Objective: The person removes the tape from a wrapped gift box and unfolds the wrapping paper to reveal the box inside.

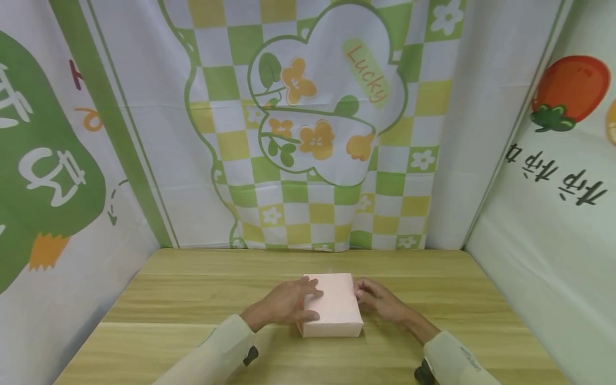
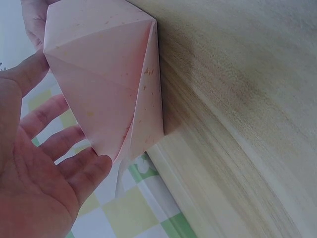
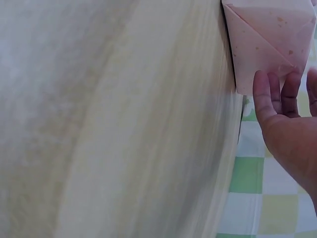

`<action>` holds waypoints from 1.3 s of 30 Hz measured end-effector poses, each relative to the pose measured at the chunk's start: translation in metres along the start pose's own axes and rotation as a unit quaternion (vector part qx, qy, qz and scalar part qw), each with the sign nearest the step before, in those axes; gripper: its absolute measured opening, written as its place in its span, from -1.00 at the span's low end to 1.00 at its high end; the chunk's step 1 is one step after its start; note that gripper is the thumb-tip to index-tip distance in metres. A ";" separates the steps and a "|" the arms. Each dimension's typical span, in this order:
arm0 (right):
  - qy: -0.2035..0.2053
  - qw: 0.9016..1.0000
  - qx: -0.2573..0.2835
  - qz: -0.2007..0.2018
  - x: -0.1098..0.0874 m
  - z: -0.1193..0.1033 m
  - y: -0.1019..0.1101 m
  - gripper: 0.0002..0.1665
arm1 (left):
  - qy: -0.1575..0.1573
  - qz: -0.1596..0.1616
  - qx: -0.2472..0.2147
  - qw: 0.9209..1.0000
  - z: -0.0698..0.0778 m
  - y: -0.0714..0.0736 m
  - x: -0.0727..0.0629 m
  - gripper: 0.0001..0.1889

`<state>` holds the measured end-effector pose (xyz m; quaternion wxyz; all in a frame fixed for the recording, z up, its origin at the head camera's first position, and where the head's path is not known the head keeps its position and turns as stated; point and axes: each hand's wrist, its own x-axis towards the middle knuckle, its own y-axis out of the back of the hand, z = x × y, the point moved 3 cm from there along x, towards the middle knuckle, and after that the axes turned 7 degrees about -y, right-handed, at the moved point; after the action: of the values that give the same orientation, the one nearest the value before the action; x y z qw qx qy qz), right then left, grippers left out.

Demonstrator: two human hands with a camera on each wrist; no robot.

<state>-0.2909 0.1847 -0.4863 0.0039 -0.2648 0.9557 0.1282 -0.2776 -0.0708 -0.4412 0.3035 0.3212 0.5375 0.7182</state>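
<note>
A squarish box wrapped in pale pink paper (image 1: 333,303) sits on the wooden table in the head view. My left hand (image 1: 289,301) rests over its left edge, fingers spread and touching the top. In the left wrist view, the paper at the box's left end (image 2: 99,84) is folded into slanting creases, and a thin pale flap (image 2: 121,176) sticks out at its far corner. At the box's right side, the bent fingers of my right hand (image 1: 380,302) touch the paper. The right wrist view shows those fingertips against the folded right end (image 3: 267,39).
The wood-grain tabletop (image 1: 192,278) spreads around the box. A green-and-yellow checked curtain (image 1: 308,208) hangs behind the table's back edge. White printed cloths flank it, the left cloth (image 1: 135,246) and the right cloth (image 1: 529,251).
</note>
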 end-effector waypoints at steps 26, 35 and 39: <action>-0.046 0.995 0.089 -0.020 -0.005 0.014 0.003 -0.70 | -0.004 0.006 -0.004 1.000 -0.003 -0.004 0.000 -0.47; -0.024 0.996 0.079 0.038 -0.010 0.017 0.014 -0.60 | 0.000 0.006 0.001 1.000 -0.001 -0.003 -0.001 -0.48; 0.023 0.981 -0.072 0.176 -0.015 0.005 0.016 -0.66 | 0.006 0.005 0.003 1.000 0.000 -0.002 -0.002 -0.47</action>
<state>-0.2862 0.2064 -0.4862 -0.0596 -0.0948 0.9755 0.1894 -0.2768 -0.0719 -0.4435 0.2954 0.3206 0.5399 0.7200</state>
